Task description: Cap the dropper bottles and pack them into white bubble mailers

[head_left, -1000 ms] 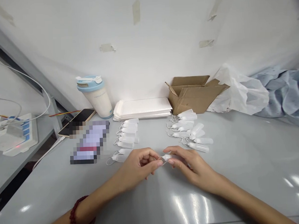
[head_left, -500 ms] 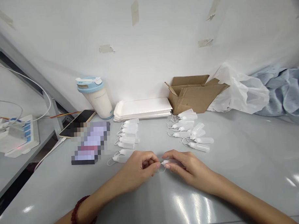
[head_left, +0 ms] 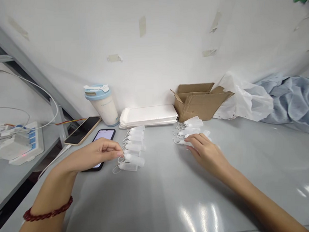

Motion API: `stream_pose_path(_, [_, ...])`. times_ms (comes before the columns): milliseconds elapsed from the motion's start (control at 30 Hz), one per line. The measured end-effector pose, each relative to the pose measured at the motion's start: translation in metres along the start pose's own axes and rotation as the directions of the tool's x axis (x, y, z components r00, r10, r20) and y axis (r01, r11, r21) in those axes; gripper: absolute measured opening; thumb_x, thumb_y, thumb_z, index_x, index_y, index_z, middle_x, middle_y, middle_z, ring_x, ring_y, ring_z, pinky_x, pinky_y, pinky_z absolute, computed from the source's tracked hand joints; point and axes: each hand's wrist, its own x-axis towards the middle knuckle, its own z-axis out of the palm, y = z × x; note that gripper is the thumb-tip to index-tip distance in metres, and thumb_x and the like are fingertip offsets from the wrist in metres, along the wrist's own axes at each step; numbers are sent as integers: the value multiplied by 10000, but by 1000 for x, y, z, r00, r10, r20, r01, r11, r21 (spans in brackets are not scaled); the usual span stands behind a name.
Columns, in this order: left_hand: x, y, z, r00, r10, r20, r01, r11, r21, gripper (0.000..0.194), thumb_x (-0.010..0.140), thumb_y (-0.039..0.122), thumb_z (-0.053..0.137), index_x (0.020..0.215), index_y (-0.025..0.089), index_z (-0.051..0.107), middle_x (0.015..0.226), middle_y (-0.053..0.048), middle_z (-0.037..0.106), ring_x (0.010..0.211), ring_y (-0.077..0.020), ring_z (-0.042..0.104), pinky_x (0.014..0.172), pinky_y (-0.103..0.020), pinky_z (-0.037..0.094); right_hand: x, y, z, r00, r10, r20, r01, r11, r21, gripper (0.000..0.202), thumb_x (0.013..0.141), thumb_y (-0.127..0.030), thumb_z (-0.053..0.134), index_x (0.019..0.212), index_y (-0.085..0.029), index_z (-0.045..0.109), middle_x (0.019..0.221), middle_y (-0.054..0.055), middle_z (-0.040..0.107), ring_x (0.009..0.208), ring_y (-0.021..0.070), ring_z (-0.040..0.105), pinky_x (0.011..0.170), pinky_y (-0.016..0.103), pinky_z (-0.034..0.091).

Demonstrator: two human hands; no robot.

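My left hand point(head_left: 102, 153) pinches the tip of a small white bottle point(head_left: 135, 160), whose body points right over the left row. Several similar white bottles point(head_left: 135, 137) lie in that row, one of them point(head_left: 128, 167) just in front of the pinched one. On the right, my right hand point(head_left: 202, 146) reaches over a second group of bottles point(head_left: 189, 131), thumb and fingers around a bottle point(head_left: 183, 142) that it partly covers. Thin white loops hang at the bottle tips.
Behind stand a tumbler point(head_left: 105, 107), a stack of white sleeves point(head_left: 149, 114) and an open cardboard box point(head_left: 199, 106). A plastic bag point(head_left: 250, 99) and blue cloth point(head_left: 293, 97) lie right. Two phones point(head_left: 82, 130) point(head_left: 104, 134) and a power strip point(head_left: 31, 144) are left.
My left hand has moved left to the left row with a bottle at its fingertips. My right hand has left the middle and moved up and right to the other group. The view has shifted slightly.
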Motion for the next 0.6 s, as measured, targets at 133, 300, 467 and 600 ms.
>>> stream_pose_path(133, [3,-5,-1,995,-81,58,86,992,-98,349,848,490,504,733,181,618,565,53,268,503,-91,208,452,-230,149,1,11,3,1000,-25,16,27,989,-148,181,862,-105,449,964,-139,595,947,116,640,859,254,559,628,333,488])
stream_pose_path(300, [2,-5,-2,995,-91,48,96,986,-135,341,859,492,487,756,186,596,589,49,314,500,-90,226,449,-232,158,0,15,8,999,-24,24,28,983,-181,195,840,-75,459,932,-130,622,919,121,634,820,253,535,655,345,469])
stream_pose_path(467, [4,-6,-2,992,-121,30,123,986,-109,339,854,481,487,709,181,551,588,50,329,490,-90,230,446,-234,162,1,15,9,1000,-23,21,26,985,-173,175,832,-96,489,915,-134,639,949,125,640,831,268,510,675,363,438])
stream_pose_path(600, [7,-9,-3,987,-163,-14,162,986,-35,354,840,456,486,624,176,495,562,57,294,483,-90,225,447,-230,174,1,18,11,1000,2,29,2,991,-137,146,823,-146,543,929,-138,644,937,117,649,819,265,513,672,361,428])
